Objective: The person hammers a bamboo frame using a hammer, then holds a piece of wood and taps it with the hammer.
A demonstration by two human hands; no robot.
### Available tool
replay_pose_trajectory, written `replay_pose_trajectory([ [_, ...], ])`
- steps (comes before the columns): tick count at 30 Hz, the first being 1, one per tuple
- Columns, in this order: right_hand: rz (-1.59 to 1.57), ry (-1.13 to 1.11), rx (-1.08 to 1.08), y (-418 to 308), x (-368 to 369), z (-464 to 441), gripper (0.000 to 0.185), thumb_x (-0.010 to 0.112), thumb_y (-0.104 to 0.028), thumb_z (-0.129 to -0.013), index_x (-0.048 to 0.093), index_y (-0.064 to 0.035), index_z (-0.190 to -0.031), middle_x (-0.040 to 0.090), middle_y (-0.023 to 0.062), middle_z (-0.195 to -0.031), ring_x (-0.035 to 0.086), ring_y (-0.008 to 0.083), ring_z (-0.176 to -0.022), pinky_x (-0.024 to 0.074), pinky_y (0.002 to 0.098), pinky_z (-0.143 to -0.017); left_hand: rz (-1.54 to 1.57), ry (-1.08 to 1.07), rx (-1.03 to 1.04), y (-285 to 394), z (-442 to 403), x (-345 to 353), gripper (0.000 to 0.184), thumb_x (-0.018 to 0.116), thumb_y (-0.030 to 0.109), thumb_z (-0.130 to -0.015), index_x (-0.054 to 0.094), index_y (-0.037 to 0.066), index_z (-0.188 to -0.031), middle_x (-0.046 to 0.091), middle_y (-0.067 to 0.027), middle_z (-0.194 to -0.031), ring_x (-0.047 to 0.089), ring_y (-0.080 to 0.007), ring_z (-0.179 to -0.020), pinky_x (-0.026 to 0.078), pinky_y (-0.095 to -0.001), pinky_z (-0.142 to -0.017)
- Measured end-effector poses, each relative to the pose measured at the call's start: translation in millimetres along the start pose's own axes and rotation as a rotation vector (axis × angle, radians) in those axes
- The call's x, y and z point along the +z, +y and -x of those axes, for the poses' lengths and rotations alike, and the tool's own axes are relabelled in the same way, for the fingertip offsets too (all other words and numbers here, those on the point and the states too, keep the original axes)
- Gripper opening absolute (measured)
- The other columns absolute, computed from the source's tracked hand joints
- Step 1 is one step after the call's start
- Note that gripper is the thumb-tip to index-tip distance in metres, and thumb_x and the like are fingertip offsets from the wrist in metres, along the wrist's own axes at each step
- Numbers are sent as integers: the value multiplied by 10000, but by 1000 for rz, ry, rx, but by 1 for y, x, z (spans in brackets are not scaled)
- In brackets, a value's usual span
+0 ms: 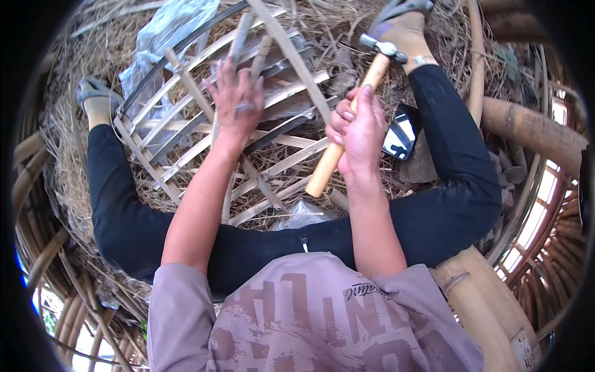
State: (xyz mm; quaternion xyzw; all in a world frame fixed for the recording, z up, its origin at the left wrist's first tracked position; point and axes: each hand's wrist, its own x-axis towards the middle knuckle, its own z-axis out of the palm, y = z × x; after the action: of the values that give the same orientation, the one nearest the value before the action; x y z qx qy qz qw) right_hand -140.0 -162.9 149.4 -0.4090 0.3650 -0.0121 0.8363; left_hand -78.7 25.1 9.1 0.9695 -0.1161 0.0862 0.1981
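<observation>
Spread over straw (68,149) between two bent legs in dark trousers (458,130): a lattice (289,54) of crossed slats, some pale, some dark, with straw visible through the gaps. Laid over the middle of the lattice: left hand (240,102), with fingers spread and slightly bent, pointing toward the far side, and a ring (243,107) on one of them. Close to those fingertips, a short brownish stick (263,53); cannot tell about any grip on it or on the slats underneath.

Raised at the right edge of the lattice: right hand (359,127), with fingers wrapped tightly around the wooden handle of a hammer (375,71). Held aslant, metal head toward the far right of the lattice, butt end back toward its near right corner.

Just right of the lattice, past the right hand: a dark glossy object (401,131) with bright reflections, too unclear to name. Along the far left of the lattice, partly beneath slats: pale bluish plastic (180,25). At its near edge: crumpled clear plastic (304,216). Left of the lattice, a sandalled left foot (98,110); at its far right, a sandalled right foot (406,37). Well to the right of the lattice, a thick bamboo pole (527,127).
</observation>
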Motion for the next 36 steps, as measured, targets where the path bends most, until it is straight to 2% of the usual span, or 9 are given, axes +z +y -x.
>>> replay_pose_trajectory([
  [12,-194,-29,-9,-16,-3,8,282,391,-364,-1135,438,-124,-993,385,-45,-694,330,29,-492,285,201,-408,-3,49,-84,13,-3,0,279,660,270,-969,665,25,-1102,433,-210,-1459,479,-454,-1348,271,-781,-1080],
  [13,-194,-34,-10,-15,-4,7,284,393,-367,-1134,436,-124,-994,385,-45,-694,329,29,-492,285,202,-409,-115,81,-83,16,-3,-1,275,668,278,-972,685,31,-1090,482,-238,-1432,538,-432,-1289,375,-602,-1065],
  [20,-213,-45,15,-11,0,2,268,388,-352,-1137,400,-132,-985,392,-44,-673,334,28,-455,291,208,-383,-233,113,-67,7,-22,-8,356,680,387,-957,714,51,-1069,530,-246,-1397,546,-423,-1273,395,-526,-1079],
  [23,-201,-41,34,-9,0,3,258,378,-339,-1141,384,-137,-981,393,-44,-663,335,30,-437,291,209,-369,-177,46,-56,0,-34,-6,475,660,445,-949,679,15,-1149,510,-233,-1403,473,-429,-1346,320,-612,-1123],
  [26,-130,-56,11,-2,-3,1,259,406,-335,-1134,400,-129,-977,399,-47,-665,351,29,-444,299,204,-368,-132,106,-18,-6,-41,0,579,634,498,-951,630,0,-1248,503,-239,-1415,462,-422,-1355,315,-577,-1123],
  [30,178,-140,-69,-9,-8,-2,304,464,-381,-1116,423,-124,-957,395,-61,-653,354,14,-442,306,184,-369,-195,-20,-75,-12,-36,7,861,494,634,-977,360,6,-1550,319,-222,-1625,264,-414,-1525,135,-701,-1192],
  [31,348,-141,-161,-12,-10,-4,305,476,-360,-1112,489,-90,-970,467,-31,-648,449,54,-472,373,234,-409,-132,-76,-135,-12,-37,7,937,439,674,-978,232,24,-1620,212,-197,-1691,158,-398,-1574,25,-753,-1181],
  [33,659,-143,-359,-21,-7,-8,313,530,-307,-1092,586,-30,-958,606,78,-650,618,187,-545,483,361,-515,-143,-86,-202,-10,-39,8,947,405,692,-979,222,26,-1627,191,-196,-1701,138,-397,-1580,12,-755,-1179],
  [36,987,-262,-657,-38,15,-16,270,552,-256,-1074,583,-17,-953,627,153,-652,648,306,-556,496,408,-533,-167,-129,-266,-4,-38,7,953,356,709,-981,222,24,-1629,169,-188,-1713,77,-394,-1592,-39,-755,-1176],
])
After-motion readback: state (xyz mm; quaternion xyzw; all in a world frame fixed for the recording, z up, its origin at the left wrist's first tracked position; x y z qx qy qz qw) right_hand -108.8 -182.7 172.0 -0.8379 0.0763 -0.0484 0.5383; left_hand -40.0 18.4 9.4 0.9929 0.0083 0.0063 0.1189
